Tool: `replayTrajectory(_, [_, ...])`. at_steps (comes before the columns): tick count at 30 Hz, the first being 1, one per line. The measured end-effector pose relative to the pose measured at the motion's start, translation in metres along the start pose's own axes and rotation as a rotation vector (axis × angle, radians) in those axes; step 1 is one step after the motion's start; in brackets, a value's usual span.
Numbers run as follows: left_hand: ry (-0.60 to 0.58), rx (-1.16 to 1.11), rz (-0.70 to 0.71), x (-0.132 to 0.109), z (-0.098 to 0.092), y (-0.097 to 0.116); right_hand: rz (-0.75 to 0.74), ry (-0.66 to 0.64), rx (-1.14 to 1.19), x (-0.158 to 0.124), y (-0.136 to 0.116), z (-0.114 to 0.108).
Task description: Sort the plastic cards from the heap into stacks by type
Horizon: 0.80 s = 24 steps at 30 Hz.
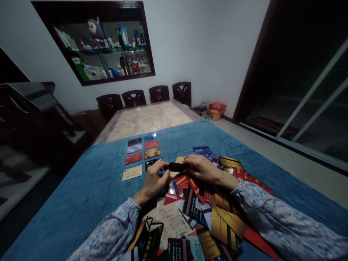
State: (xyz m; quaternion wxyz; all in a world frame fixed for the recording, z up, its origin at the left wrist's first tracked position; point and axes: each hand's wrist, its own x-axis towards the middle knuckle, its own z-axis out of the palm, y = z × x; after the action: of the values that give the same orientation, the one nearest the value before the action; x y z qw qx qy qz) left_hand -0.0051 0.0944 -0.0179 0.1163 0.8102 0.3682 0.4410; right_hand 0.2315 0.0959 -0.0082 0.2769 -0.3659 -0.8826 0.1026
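Observation:
A dark plastic card [176, 167] is held level between both hands, over the near part of the table. My left hand [155, 178] pinches its left end between thumb and fingers. At its right end, my right hand [202, 168] grips the edge, with some fingertips hidden behind the card. Beneath and around the hands lies a loose heap of cards, among them a black striped card [192, 203] and a gold card [223, 225]. Left of the heap, several cards stand in two columns, including a cream card [132, 173], a red card [133, 158] and a gold patterned card [152, 153].
A blue cloth [98, 185] covers the near part of the long table [152, 114]. Dark chairs [133, 98] line its far end. A shelf niche [116, 49] is set in the wall, and an orange bucket [215, 114] stands on the floor at back right.

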Motion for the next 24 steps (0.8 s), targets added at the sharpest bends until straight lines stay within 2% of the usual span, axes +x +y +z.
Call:
replayTrajectory(11, [-0.12,-0.017,-0.099,-0.01,-0.001,-0.009,-0.012,0.096,0.039,0.001,0.002,0.013])
replayTrajectory(17, [-0.104,-0.072,-0.187,-0.012,0.002,-0.012,-0.032,0.127,-0.023,-0.002,0.005,0.019])
replayTrajectory(24, [-0.078,-0.16,-0.299,-0.007,-0.001,-0.01,-0.117,0.235,-0.192,-0.002,0.006,0.024])
